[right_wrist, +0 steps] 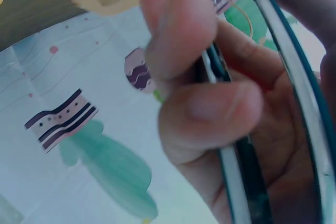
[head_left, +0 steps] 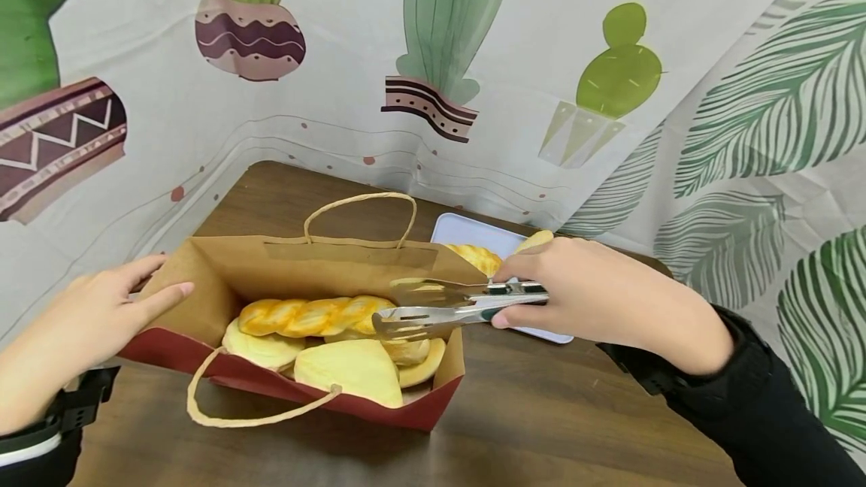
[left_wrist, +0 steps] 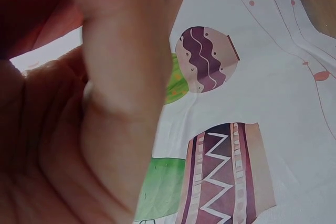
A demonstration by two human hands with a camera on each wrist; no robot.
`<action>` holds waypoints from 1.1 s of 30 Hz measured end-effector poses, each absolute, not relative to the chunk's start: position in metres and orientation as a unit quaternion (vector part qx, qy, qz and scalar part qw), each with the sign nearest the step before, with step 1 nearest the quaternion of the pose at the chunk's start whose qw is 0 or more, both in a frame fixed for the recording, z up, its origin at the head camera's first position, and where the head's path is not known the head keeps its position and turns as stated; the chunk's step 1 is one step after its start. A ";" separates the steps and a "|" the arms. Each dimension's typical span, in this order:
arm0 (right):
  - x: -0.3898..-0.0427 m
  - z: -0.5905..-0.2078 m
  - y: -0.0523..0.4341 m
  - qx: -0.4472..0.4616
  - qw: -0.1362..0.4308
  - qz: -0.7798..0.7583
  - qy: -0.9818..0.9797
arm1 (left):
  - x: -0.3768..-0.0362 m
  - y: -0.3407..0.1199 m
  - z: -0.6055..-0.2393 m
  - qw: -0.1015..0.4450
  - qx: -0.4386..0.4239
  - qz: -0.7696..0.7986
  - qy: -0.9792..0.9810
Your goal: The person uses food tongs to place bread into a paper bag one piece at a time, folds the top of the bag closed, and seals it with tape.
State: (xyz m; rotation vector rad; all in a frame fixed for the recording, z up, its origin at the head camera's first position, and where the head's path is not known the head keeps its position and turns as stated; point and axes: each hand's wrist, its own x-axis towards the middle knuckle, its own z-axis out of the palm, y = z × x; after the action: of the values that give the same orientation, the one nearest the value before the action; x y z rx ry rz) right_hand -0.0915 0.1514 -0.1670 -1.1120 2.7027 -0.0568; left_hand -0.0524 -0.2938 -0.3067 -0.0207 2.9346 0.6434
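Note:
A red paper bag [head_left: 433,406] with a brown inside and twisted rope handles stands on the table, its mouth spread. Inside lie a braided bread loaf [head_left: 298,317], a pale wedge-shaped bread [head_left: 348,368] and other round pieces. My left hand [head_left: 101,314] holds the bag's left side, thumb over the rim and fingers outside. My right hand [head_left: 575,288] grips metal tongs [head_left: 460,312], whose tips reach into the bag at the loaf's right end. Whether the tips touch the loaf I cannot tell. The right wrist view shows fingers curled round the tongs' handle [right_wrist: 239,171].
Behind the bag and right hand, a pale tray [head_left: 467,228] holds another braided bread [head_left: 476,256] and a yellowish piece [head_left: 536,240]. The wooden table [head_left: 575,404] ends at a cactus-printed cloth [head_left: 352,111] at the back.

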 end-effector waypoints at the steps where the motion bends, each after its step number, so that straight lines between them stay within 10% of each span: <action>1: -0.091 -0.169 0.157 -0.379 0.102 -0.032 0.919 | -0.053 -0.294 -0.307 0.069 -0.006 0.213 0.975; 16: -0.087 -0.196 0.228 -0.278 0.038 -0.166 0.945 | -0.054 -0.294 -0.307 0.072 -0.013 0.208 0.975; 33: -0.097 -0.293 0.270 -0.075 0.156 -0.375 0.911 | -0.056 -0.294 -0.311 0.061 -0.012 0.207 0.976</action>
State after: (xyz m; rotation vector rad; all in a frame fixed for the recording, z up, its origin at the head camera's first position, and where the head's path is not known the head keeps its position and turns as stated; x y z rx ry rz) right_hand -0.0970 0.2699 -0.2932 -0.2150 2.6083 -1.0725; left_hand -0.0561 -0.2943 -0.3112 -0.0352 2.9531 0.6262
